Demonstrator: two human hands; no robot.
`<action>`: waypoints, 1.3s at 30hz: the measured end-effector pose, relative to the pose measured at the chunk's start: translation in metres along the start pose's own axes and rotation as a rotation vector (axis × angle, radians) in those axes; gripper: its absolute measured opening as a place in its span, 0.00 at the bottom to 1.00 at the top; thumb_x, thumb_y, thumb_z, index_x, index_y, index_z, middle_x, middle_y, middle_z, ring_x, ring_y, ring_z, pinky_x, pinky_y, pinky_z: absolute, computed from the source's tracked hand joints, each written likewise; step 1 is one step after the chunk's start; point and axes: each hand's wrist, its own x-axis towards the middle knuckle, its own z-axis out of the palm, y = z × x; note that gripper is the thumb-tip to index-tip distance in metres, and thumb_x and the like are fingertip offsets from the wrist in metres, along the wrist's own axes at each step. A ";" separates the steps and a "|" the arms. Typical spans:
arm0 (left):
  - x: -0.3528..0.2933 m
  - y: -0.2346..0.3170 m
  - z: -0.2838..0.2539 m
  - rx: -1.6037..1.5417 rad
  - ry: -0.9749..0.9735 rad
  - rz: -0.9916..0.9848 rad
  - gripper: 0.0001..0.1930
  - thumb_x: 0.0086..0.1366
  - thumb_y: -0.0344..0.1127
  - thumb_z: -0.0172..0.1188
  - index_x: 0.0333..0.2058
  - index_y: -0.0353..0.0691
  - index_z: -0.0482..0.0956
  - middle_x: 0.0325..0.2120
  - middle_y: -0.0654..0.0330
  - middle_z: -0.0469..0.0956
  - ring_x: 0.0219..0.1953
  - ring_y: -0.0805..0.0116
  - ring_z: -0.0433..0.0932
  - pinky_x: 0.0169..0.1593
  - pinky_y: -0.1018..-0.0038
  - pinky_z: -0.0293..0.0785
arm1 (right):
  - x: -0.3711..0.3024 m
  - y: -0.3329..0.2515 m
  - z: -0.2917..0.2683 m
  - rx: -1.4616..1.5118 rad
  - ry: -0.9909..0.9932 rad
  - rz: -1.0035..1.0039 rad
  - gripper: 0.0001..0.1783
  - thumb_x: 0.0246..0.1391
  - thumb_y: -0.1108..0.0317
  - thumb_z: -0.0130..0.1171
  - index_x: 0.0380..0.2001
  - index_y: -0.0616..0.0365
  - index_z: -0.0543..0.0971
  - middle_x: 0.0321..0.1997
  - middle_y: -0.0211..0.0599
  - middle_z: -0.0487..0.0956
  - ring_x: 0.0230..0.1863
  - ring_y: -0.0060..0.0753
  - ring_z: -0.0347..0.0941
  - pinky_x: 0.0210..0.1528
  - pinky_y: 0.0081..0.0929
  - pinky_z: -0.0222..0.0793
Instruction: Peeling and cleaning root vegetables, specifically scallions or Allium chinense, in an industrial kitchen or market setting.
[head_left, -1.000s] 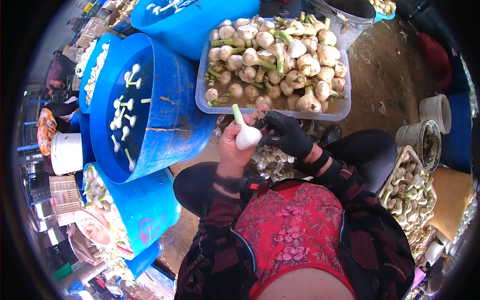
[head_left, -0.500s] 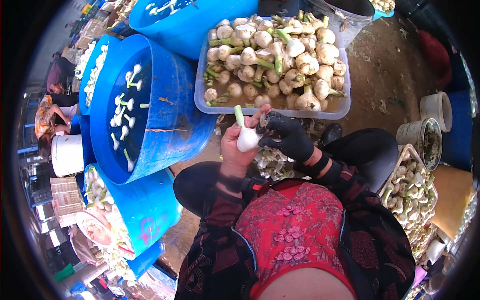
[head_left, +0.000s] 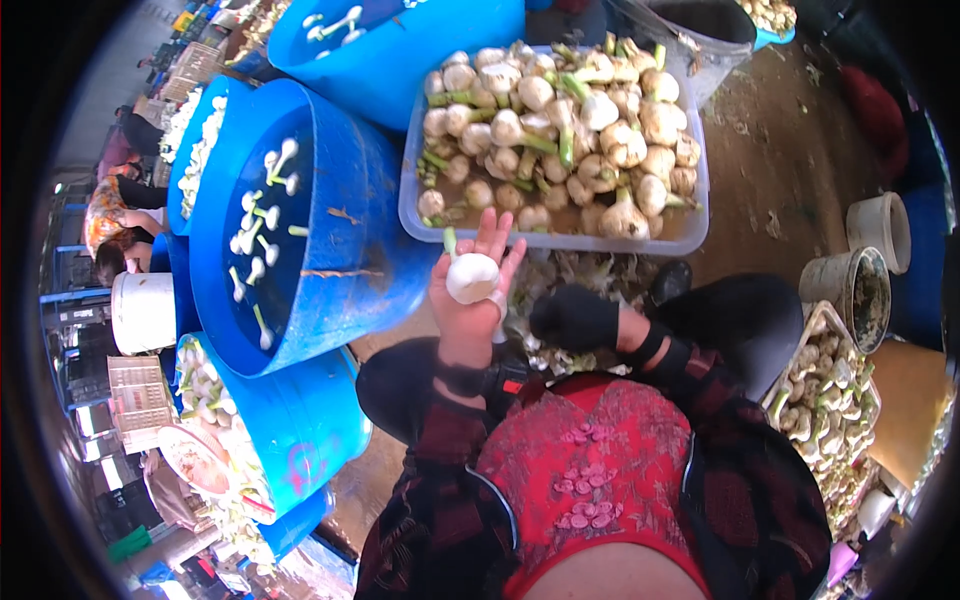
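Note:
A clean white garlic bulb [head_left: 473, 279] with a short green stem rests in my bare left hand [head_left: 466, 312]. The thumb side steadies it while the other fingers stretch upward. My right hand [head_left: 576, 318], in a black glove, is curled closed a little to the right and lower, apart from the bulb; anything in its fingers is hidden. Just beyond both hands stands a clear plastic tub [head_left: 560, 241] heaped with unpeeled garlic bulbs [head_left: 600, 150], some with green stems. Under my hands lie loose garlic peelings [head_left: 555, 358].
On the left stands a blue barrel [head_left: 350, 220] with white garlic bulbs floating in dark water. Another blue tub [head_left: 290, 410] is nearer me. To my right are a crate of garlic [head_left: 825, 400] and a dirty white bucket [head_left: 850, 295]. A person [head_left: 125, 220] bends over at far left.
My right hand has come off the garlic bulb and moved down, toward me. The left hand has shifted slightly left and turned, its fingers spreading, with the bulb's root end now facing me.

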 end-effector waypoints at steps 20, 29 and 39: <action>0.173 0.098 0.153 0.910 0.013 0.246 0.31 0.63 0.57 0.41 0.47 0.29 0.65 0.45 0.48 0.72 0.48 0.56 0.71 0.19 0.82 0.69 | 0.019 0.018 0.018 0.453 0.269 0.317 0.18 0.43 0.66 0.61 0.38 0.61 0.76 0.27 0.37 0.76 0.29 0.26 0.71 0.35 0.24 0.68; 0.180 0.017 0.002 2.734 -0.265 0.467 0.22 0.43 0.32 0.58 0.42 0.50 0.72 0.31 0.50 0.70 0.40 0.50 0.68 0.46 0.60 0.66 | 0.021 0.040 0.029 0.395 0.388 0.255 0.14 0.43 0.67 0.60 0.35 0.62 0.76 0.28 0.38 0.77 0.28 0.26 0.71 0.34 0.25 0.67; 0.093 -0.003 0.022 2.407 -0.037 0.111 0.21 0.38 0.40 0.65 0.34 0.37 0.75 0.27 0.51 0.77 0.31 0.57 0.77 0.36 0.69 0.72 | 0.027 0.056 -0.003 0.536 0.924 0.309 0.24 0.42 0.66 0.65 0.42 0.65 0.71 0.35 0.35 0.76 0.30 0.21 0.70 0.32 0.22 0.68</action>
